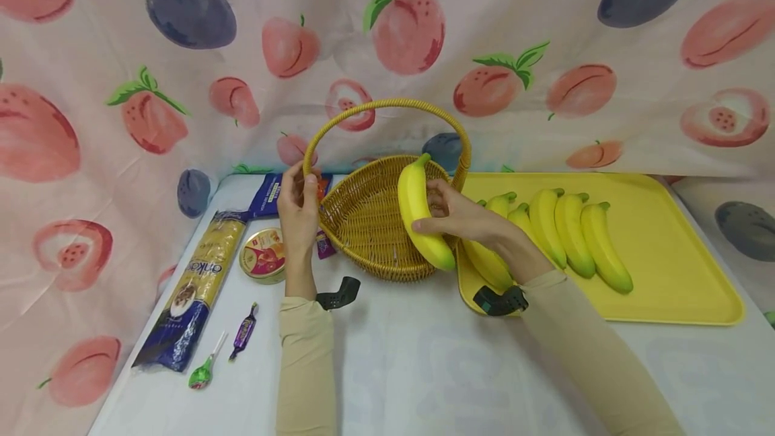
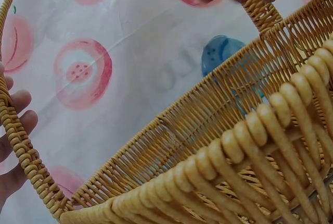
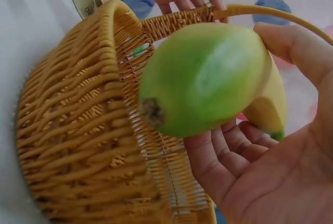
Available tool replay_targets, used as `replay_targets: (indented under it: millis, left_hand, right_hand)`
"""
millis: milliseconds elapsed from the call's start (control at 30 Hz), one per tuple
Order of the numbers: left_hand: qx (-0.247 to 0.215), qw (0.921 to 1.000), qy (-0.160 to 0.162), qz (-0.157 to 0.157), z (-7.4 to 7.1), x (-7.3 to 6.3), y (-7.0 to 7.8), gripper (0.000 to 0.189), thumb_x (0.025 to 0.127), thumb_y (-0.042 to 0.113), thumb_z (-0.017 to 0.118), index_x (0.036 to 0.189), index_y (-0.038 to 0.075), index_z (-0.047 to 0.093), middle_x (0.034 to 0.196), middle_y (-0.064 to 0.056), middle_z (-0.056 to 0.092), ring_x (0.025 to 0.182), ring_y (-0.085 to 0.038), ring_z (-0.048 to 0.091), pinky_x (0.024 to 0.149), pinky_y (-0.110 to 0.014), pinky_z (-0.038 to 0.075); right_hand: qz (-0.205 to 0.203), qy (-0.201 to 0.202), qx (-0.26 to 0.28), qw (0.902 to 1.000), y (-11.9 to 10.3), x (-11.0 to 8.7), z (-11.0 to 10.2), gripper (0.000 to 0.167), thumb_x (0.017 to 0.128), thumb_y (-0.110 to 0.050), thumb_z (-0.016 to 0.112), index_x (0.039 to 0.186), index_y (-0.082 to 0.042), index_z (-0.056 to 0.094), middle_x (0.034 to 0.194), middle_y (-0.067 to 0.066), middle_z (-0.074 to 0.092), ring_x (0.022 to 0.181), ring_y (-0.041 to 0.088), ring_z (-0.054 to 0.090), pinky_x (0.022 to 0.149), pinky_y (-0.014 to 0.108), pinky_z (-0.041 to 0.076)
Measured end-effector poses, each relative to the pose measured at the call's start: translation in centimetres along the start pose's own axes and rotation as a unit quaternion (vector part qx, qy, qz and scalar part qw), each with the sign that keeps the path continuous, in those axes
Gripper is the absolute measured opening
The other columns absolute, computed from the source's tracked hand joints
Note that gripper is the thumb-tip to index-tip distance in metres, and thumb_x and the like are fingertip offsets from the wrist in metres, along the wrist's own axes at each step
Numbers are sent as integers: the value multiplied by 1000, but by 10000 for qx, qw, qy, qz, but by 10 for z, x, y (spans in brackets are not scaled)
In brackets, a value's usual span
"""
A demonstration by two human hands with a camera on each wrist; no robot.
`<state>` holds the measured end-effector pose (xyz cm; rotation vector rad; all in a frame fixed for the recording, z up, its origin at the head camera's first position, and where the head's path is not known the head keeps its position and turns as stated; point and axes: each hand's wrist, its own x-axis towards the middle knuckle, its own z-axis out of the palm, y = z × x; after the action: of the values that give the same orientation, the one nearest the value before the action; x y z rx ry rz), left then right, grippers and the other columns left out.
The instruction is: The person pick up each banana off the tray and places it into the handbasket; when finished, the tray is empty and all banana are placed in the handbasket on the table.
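A yellow banana with a green tip [image 1: 418, 210] is in my right hand [image 1: 463, 217], which pinches it between thumb and fingers above the right side of a wicker basket [image 1: 366, 221]. In the right wrist view the banana [image 3: 208, 78] shows its dark end close up, over the basket's rim. My left hand [image 1: 298, 214] holds the left foot of the basket's arched handle [image 1: 387, 103]. Its fingers [image 2: 20, 101] show round the woven handle in the left wrist view. Bare wicker shows inside the basket in the head view.
On the right, a yellow tray [image 1: 672, 254] bears several more bananas [image 1: 567, 234], partly behind my right arm. Left of the basket lie a pasta pack [image 1: 202, 274], a round tin [image 1: 263, 256], a blue packet [image 1: 264, 195], a purple wrapped candy [image 1: 244, 333] and a green lollipop [image 1: 201, 374].
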<state>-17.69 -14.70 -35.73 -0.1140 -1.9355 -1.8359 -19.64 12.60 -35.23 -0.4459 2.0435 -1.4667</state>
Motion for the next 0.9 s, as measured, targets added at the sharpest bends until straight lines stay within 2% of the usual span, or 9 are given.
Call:
replay_targets:
  millis: [133, 233, 367, 500, 600, 700, 800, 900]
  left_hand:
    - [123, 9999, 78, 5, 1, 1, -2, 33, 100, 15, 45, 128, -2, 49, 117, -24, 57, 100, -7, 55, 89, -18, 43]
    - [87, 9999, 122, 16, 0, 4, -13, 33, 100, 17, 46, 128, 0, 49, 117, -23, 57, 99, -5, 55, 89, -19, 43]
    - [104, 9998, 161, 48, -2, 8, -28, 34, 100, 23, 46, 129, 5, 50, 117, -18, 59, 104, -16, 56, 92, -21, 43]
    - [125, 9997, 149, 111, -3, 8, -30, 34, 99, 27, 47, 127, 8, 52, 116, -15, 59, 110, -32, 53, 92, -23, 44]
    - [79, 9998, 129, 110, -3, 7, -30, 32, 100, 25, 47, 126, 7, 52, 115, -15, 59, 111, -34, 53, 92, -23, 44]
    - [22, 9999, 97, 68, -4, 7, -27, 32, 100, 21, 46, 127, 4, 51, 115, -18, 59, 109, -27, 55, 92, -22, 43]
    - [61, 10000, 51, -8, -3, 5, -15, 34, 100, 16, 45, 129, -2, 48, 117, -23, 57, 106, -16, 56, 93, -21, 43]
    - [112, 9999, -42, -80, -2, 2, -4, 36, 100, 14, 44, 131, -6, 45, 118, -25, 56, 107, -20, 56, 93, -21, 42]
  right_hand:
    - [240, 82, -171, 9995, -9, 18, 3, 89, 82, -35, 70, 146, -17, 11, 133, 8, 45, 114, 25, 52, 90, 37, 45]
    - [510, 132, -332, 9981, -13, 34, 5, 91, 81, -36, 70, 147, -15, 11, 132, 8, 45, 111, 24, 54, 89, 39, 45]
    - [924, 66, -452, 9947, -16, 53, 6, 92, 78, -40, 72, 146, -13, 16, 125, 9, 51, 107, 23, 57, 94, 41, 44]
    - [1331, -88, -428, 9901, -16, 70, 6, 90, 76, -43, 75, 142, -11, 23, 121, 9, 53, 106, 21, 56, 98, 41, 45]
    - [1542, -250, -406, 9869, -15, 80, 7, 82, 79, -42, 73, 138, -10, 27, 120, 10, 51, 106, 22, 57, 92, 38, 50]
    - [1681, -460, -404, 9839, -15, 89, 9, 71, 83, -41, 70, 133, -8, 32, 120, 10, 53, 104, 23, 60, 86, 35, 53]
    - [1773, -705, -516, 9803, -15, 97, 11, 58, 85, -40, 67, 125, -8, 42, 116, 10, 58, 100, 22, 62, 86, 35, 53]
    - [1796, -888, -596, 9779, -15, 104, 14, 46, 86, -39, 66, 116, -7, 52, 111, 9, 62, 95, 20, 64, 88, 36, 52]
